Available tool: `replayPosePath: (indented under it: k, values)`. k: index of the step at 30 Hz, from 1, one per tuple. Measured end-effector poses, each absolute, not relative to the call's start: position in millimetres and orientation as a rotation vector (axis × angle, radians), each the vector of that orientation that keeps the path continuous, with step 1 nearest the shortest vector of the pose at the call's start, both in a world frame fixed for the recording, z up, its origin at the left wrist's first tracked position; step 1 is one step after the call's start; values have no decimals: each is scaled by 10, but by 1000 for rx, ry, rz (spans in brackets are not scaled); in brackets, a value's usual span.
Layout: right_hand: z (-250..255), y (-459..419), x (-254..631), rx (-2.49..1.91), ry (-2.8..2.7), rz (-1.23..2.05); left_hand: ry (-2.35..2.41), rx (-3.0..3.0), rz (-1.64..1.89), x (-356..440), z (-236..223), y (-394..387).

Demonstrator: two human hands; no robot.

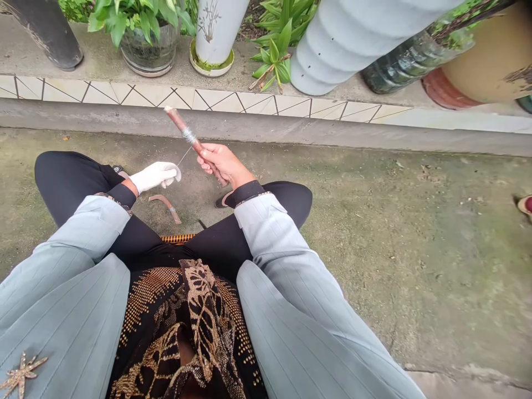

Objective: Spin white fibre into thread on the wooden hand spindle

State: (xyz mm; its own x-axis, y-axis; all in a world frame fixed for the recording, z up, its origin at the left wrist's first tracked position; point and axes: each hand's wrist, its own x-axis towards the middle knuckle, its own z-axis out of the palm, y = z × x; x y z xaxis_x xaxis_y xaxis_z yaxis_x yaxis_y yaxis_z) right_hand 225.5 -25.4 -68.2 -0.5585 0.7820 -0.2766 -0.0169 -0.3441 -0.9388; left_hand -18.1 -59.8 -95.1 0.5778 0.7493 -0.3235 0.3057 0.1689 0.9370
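Note:
My right hand (222, 163), bare, is closed round a reddish-brown stick (178, 121) that slants up to the left. Silvery wire is wound in a coil (189, 134) about the middle of the stick. From near the coil a thin wire (185, 155) runs down to my left hand (158, 175), which wears a white glove and has its fingers curled round the wire's end. Below the hands, on the ground, lies a bent reddish-brown piece (165, 206) with a pale band near one end.
A tiled ledge (233, 103) crosses in front, bearing a leafy plant in a clear pot (149, 52), a white pot (216, 33) and a large pale-grey ribbed container (332, 50). My knees flank the hands. Another person's shoe (527, 205) shows at the right edge.

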Motion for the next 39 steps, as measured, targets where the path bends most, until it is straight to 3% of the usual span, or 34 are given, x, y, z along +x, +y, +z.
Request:
replayPosePath:
  k: [12,21,32,39]
  values:
    - [-627,118,2118,-999,-1152,1849,1008,1526,348,-113,-802,-550]
    - [-940,249,1655,-1117,-846,1783,1211,1658,300,-300,-755,-512]
    - [-892,161,2383,-1319,-1163,1849,1145,1780,164,-229,-734,-525]
    - [-644,239,2481,-1635,-1635,1572,1045,2169,8,-84,-584,-479]
